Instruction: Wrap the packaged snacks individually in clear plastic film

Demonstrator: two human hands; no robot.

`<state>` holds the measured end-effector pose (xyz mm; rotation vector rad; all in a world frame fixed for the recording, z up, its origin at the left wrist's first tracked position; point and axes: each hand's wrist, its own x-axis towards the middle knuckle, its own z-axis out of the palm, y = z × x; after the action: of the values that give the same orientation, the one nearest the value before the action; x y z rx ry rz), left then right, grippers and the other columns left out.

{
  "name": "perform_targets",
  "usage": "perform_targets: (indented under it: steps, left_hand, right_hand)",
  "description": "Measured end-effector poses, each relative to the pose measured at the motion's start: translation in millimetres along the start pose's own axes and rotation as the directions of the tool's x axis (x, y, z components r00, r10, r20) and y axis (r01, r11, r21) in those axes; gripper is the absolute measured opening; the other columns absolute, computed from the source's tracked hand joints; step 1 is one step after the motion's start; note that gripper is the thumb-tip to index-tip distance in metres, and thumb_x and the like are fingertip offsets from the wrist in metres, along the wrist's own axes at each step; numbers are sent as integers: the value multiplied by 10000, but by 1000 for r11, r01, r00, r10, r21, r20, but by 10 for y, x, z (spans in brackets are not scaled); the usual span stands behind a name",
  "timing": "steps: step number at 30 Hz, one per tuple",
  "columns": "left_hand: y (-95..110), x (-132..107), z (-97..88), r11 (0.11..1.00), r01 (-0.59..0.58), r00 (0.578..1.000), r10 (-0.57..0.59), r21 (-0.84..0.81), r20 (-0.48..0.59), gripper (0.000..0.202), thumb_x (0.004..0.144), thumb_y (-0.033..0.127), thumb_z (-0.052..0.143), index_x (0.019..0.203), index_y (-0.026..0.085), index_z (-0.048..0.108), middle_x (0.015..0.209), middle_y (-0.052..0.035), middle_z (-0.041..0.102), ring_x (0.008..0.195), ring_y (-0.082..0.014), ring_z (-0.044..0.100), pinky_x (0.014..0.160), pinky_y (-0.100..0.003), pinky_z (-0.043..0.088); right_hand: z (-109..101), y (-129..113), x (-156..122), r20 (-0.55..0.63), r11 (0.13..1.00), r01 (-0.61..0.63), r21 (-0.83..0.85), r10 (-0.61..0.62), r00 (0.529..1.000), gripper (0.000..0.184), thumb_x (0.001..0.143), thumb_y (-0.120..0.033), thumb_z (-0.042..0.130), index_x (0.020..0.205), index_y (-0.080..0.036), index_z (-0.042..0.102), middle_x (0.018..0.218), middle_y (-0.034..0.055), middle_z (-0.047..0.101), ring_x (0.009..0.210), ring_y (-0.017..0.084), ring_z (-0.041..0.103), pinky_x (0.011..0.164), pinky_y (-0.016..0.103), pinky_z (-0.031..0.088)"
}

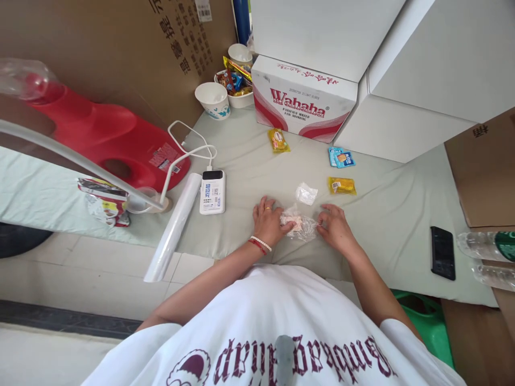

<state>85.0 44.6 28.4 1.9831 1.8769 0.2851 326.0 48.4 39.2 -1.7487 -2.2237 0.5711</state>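
A small pinkish lump (296,222) lies in crumpled clear plastic wrap (309,231) on the cloth-covered surface, close to my body. What the lump is, I cannot make out. My left hand (269,221), with a ring and bracelets, holds the bundle from the left, its thumb pressed on the lump. From the other side, my right hand (336,229) pinches the edge of the wrap between thumb and fingers. Just beyond the bundle sits a loose piece of folded clear film (306,193). Yellow snack packets (341,185) (278,140) and blue packets (341,157) lie farther away.
A roll of film (173,230), a power bank (213,193) with a white cable and a red jug (116,139) are on the left. Paper cups (213,101) and a Wahaha box (303,99) stand at the back. A black phone (442,253) lies right, near plastic bottles (483,245).
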Motion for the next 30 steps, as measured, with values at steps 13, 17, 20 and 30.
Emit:
perform_targets:
  steps: [13,17,20,30]
  left_hand:
    - [133,55,-225,961,81,975,-22,-264,221,70,839,203,606,903,187,630,939,-70,680,875,-227,655,785,-335,513]
    - [118,6,-405,635,282,937,-21,-719,349,94,771,258,620,828,186,640,813,-18,682,760,-183,649,711,-318,540]
    - [159,-87,-560,322,335,906,148,-885,397,261,734,261,639,978,196,703,958,-48,748,851,-196,710,742,-324,575]
    - [-501,1845,-920,875,187,905,-331,-446,-268,198,913,148,511,1000,165,688,1018,-90,732,961,-199,690,919,-328,537]
  right_hand:
    - [343,-844,-133,-107,943,253,217,-235,966,350,955,-150,422,1239,-173,626,1188,145,611,1098,247,585,971,402,527]
    - [376,-794,-273,-134,929,281,242,-254,958,563,981,-331,550,1507,-165,439,1428,209,491,1300,306,494,1104,517,475]
    - [305,-683,-298,-154,943,163,290,-122,980,477,1006,-348,490,1453,-180,497,1384,198,562,1285,308,534,1110,536,468]
    - [-315,618,-449,-460,698,-447,559,710,534,768,800,-656,671,1362,-144,567,1234,184,680,1075,353,664,966,507,529]
